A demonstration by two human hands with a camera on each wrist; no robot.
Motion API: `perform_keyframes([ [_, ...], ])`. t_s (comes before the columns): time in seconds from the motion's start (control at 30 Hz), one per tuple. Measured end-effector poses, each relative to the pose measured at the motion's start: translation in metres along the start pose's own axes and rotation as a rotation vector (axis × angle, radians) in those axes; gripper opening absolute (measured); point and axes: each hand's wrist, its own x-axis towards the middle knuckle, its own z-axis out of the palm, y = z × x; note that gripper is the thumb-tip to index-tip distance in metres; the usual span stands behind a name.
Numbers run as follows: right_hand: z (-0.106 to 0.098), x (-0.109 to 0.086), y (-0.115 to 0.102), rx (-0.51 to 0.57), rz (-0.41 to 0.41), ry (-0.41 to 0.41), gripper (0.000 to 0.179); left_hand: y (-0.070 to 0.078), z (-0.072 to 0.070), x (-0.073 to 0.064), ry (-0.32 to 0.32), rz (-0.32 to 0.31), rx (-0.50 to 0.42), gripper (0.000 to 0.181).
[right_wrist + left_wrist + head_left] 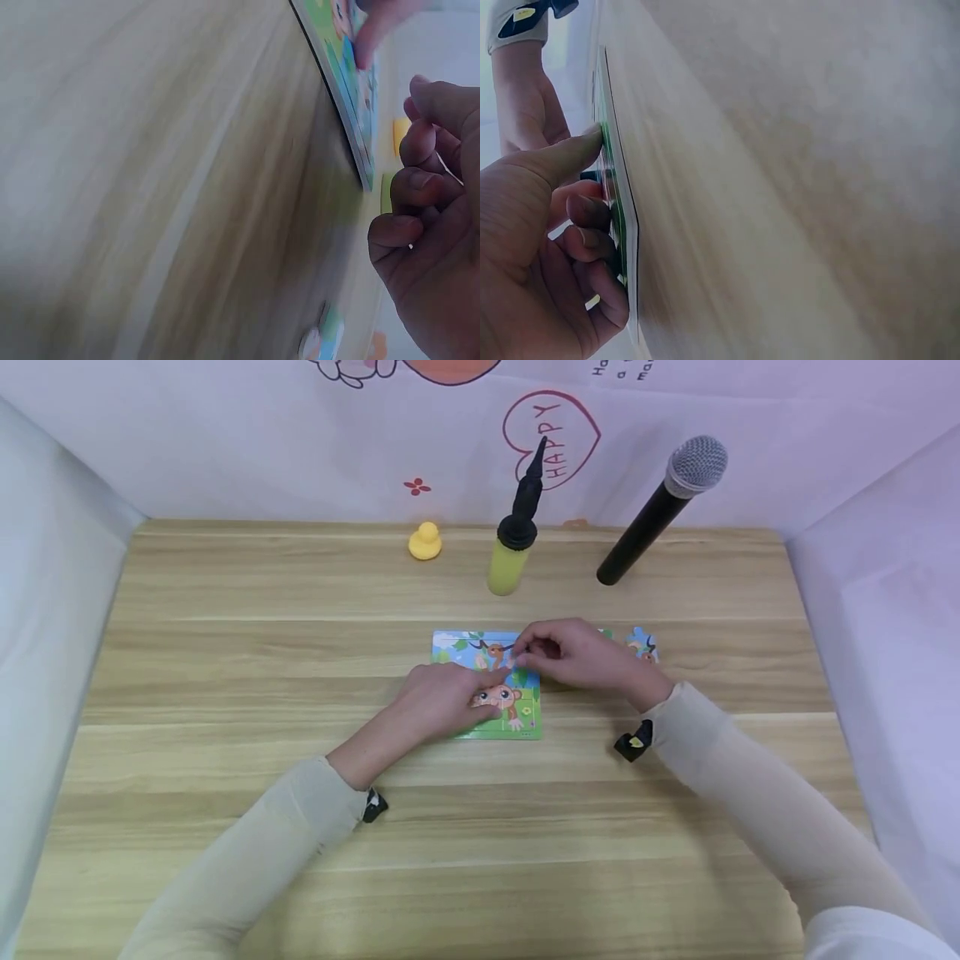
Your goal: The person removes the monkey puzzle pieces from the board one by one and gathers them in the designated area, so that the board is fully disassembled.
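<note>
L hand [444, 697], thumb & index out, atop puzzle [517, 700], w/ R hand [581, 653] curled nr its R edge

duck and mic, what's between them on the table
The pump stands between the duck and the mic, apart from both; the head view shows it.

Bare left hand [525, 225], thumb touching a thin, flat, green-faced board [632, 255] with white edge.
To the hand's right, a pale-brown wood-grain tabletop [780, 195]; beyond the thumb, a bare right hand [525, 105] below a pale fabric cuff [532, 33].
</note>
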Motion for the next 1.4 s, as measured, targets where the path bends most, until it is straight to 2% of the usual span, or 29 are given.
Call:
perform_keyframes([
  [0.17, 0.005, 0.008, -0.002, -0.014, -0.036, -0.027, 0.013, -0.003, 0.003, -0.003, 0.029, -0.009, -0.045, 0.053],
  [0.3, 0.004, 0.01, 0.0, -0.02, -0.026, -0.055, 0.019, -0.008, 0.003, -0.009, 0.043, -0.027, -0.061, 0.051],
  [0.47, 0.002, 0.011, 0.006, -0.047, -0.046, -0.101, 0.026, -0.013, 0.002, -0.014, 0.041, -0.05, -0.07, 0.056],
  [0.83, 0.0, 0.02, 0.003, -0.108, -0.025, -0.164, 0.025, -0.017, 0.0, -0.013, 0.037, -0.046, -0.092, 0.057],
  [1.23, -0.003, 0.025, -0.004, -0.213, -0.025, -0.203, 0.039, -0.02, -0.001, -0.011, 0.031, -0.039, -0.083, 0.058],
  [1.4, -0.003, 0.025, -0.003, -0.235, -0.041, -0.193, 0.03, -0.02, 0.0, -0.011, 0.041, -0.027, -0.083, 0.057],
])
